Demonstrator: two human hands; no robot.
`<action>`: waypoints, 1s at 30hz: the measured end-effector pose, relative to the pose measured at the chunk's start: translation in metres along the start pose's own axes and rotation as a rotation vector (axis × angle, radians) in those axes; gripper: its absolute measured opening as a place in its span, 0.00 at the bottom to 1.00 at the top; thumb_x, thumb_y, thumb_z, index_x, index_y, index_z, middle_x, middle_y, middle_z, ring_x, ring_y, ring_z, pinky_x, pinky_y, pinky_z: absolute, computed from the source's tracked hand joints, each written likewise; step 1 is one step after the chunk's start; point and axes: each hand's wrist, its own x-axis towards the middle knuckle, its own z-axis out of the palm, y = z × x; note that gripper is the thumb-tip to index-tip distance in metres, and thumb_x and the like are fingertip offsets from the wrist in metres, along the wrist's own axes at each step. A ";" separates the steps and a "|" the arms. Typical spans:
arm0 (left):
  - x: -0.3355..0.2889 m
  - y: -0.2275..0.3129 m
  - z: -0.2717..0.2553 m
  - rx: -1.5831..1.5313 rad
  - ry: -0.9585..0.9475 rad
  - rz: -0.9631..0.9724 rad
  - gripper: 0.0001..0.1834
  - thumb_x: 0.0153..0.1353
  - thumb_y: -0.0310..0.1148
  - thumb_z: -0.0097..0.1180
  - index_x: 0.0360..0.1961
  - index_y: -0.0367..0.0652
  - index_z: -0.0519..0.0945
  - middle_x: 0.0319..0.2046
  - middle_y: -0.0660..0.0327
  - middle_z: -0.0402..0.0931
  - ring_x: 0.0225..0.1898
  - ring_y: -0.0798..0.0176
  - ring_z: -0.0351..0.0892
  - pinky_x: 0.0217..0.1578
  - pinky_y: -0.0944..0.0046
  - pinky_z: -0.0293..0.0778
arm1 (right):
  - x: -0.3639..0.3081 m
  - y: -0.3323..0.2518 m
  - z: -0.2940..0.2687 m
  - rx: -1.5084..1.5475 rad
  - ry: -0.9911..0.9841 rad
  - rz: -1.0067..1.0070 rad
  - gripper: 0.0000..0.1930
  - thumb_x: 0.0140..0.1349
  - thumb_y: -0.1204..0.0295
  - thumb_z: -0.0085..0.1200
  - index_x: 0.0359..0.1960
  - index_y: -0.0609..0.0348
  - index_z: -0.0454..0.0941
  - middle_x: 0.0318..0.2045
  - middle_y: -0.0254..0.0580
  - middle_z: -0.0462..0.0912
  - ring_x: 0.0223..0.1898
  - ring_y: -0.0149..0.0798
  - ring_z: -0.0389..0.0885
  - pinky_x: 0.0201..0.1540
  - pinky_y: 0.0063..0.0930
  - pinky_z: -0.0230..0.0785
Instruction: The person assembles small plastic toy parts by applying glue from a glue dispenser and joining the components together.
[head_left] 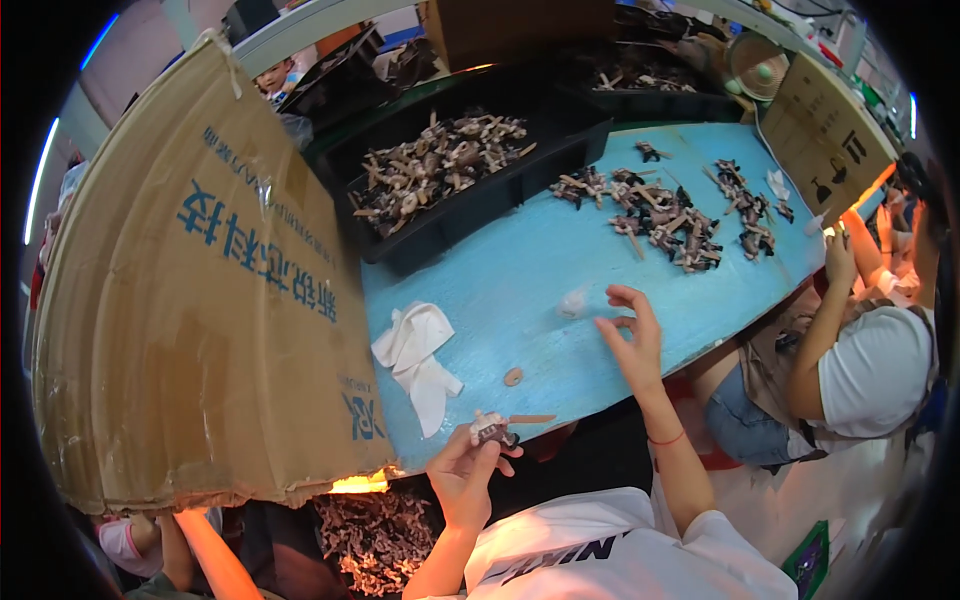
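My left hand [465, 480] is closed around a small pinkish-and-dark figurine [492, 428] at the table's near edge. A flat tan stick [532, 418] juts to the right from the figurine. My right hand [636, 345] is raised over the blue tabletop [480, 290], thumb and fingers apart, with nothing seen between them. Just left of its fingertips lies a small whitish, see-through lump [572, 304], whose kind I cannot make out. A small round tan piece [513, 377] rests between my two hands. Left of that, a crumpled white cloth [415, 345] is spread out.
A tall cardboard sheet [230, 290] walls off the left side. Behind stands a black tray [490, 190] heaped with similar figurines. More figurines [670, 220] lie in groups at the far right. A co-worker [870, 370] sits at the right. Below the table is a pile of brownish pieces [375, 540].
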 end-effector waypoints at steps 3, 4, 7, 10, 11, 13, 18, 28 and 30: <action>0.004 -0.006 0.003 0.034 0.010 0.062 0.13 0.58 0.25 0.54 0.44 0.30 0.75 0.35 0.53 0.78 0.28 0.59 0.80 0.21 0.69 0.75 | 0.009 -0.001 0.012 -0.352 -0.069 -0.229 0.21 0.46 0.77 0.62 0.44 0.58 0.73 0.45 0.42 0.74 0.43 0.40 0.74 0.39 0.29 0.70; 0.005 -0.006 0.005 0.052 0.014 0.102 0.13 0.57 0.24 0.54 0.44 0.30 0.75 0.35 0.54 0.77 0.28 0.59 0.80 0.21 0.69 0.76 | 0.011 0.001 0.015 -0.402 -0.090 -0.300 0.22 0.44 0.76 0.63 0.44 0.58 0.72 0.45 0.42 0.75 0.44 0.44 0.73 0.40 0.30 0.70; 0.008 -0.008 0.008 0.112 0.039 0.173 0.14 0.56 0.22 0.56 0.44 0.30 0.75 0.35 0.55 0.75 0.29 0.60 0.80 0.24 0.68 0.77 | 0.013 -0.002 0.022 -0.143 -0.098 -0.202 0.20 0.45 0.77 0.61 0.43 0.60 0.72 0.44 0.44 0.76 0.42 0.42 0.75 0.40 0.28 0.70; 0.013 -0.016 0.005 0.224 0.074 0.321 0.16 0.53 0.18 0.56 0.45 0.31 0.75 0.38 0.56 0.73 0.33 0.61 0.79 0.30 0.66 0.79 | -0.005 -0.024 0.023 0.457 -0.124 0.103 0.16 0.46 0.79 0.59 0.38 0.64 0.73 0.41 0.47 0.79 0.36 0.41 0.78 0.37 0.26 0.71; 0.014 -0.018 0.003 0.292 0.074 0.434 0.17 0.52 0.16 0.56 0.45 0.31 0.74 0.39 0.56 0.72 0.35 0.62 0.78 0.33 0.65 0.79 | -0.013 -0.040 0.020 0.465 -0.141 0.110 0.16 0.46 0.79 0.59 0.38 0.64 0.73 0.41 0.47 0.79 0.36 0.41 0.78 0.37 0.26 0.71; 0.015 -0.015 0.004 0.332 0.084 0.420 0.17 0.50 0.14 0.57 0.44 0.31 0.74 0.40 0.56 0.71 0.38 0.63 0.77 0.39 0.64 0.78 | -0.029 -0.075 0.006 0.596 -0.211 0.261 0.12 0.45 0.80 0.59 0.33 0.66 0.74 0.36 0.48 0.80 0.28 0.38 0.78 0.31 0.25 0.70; 0.015 -0.006 0.009 0.534 0.143 0.545 0.16 0.49 0.14 0.59 0.41 0.33 0.75 0.38 0.56 0.72 0.37 0.63 0.77 0.40 0.68 0.75 | -0.047 -0.099 -0.027 0.113 -0.349 -0.255 0.14 0.43 0.75 0.64 0.32 0.65 0.77 0.26 0.44 0.80 0.22 0.36 0.74 0.24 0.25 0.64; 0.010 0.000 0.009 0.682 0.193 0.708 0.18 0.46 0.14 0.60 0.40 0.36 0.75 0.37 0.55 0.73 0.39 0.63 0.73 0.39 0.68 0.71 | -0.054 -0.127 -0.040 0.033 -0.370 -0.473 0.18 0.35 0.72 0.70 0.30 0.64 0.78 0.14 0.38 0.72 0.13 0.34 0.66 0.16 0.22 0.53; 0.010 0.000 0.009 0.691 0.192 0.710 0.18 0.45 0.14 0.60 0.40 0.36 0.75 0.37 0.55 0.73 0.39 0.62 0.73 0.39 0.68 0.71 | -0.053 -0.130 -0.038 0.021 -0.382 -0.537 0.18 0.34 0.73 0.70 0.29 0.65 0.78 0.13 0.36 0.69 0.12 0.32 0.63 0.15 0.21 0.51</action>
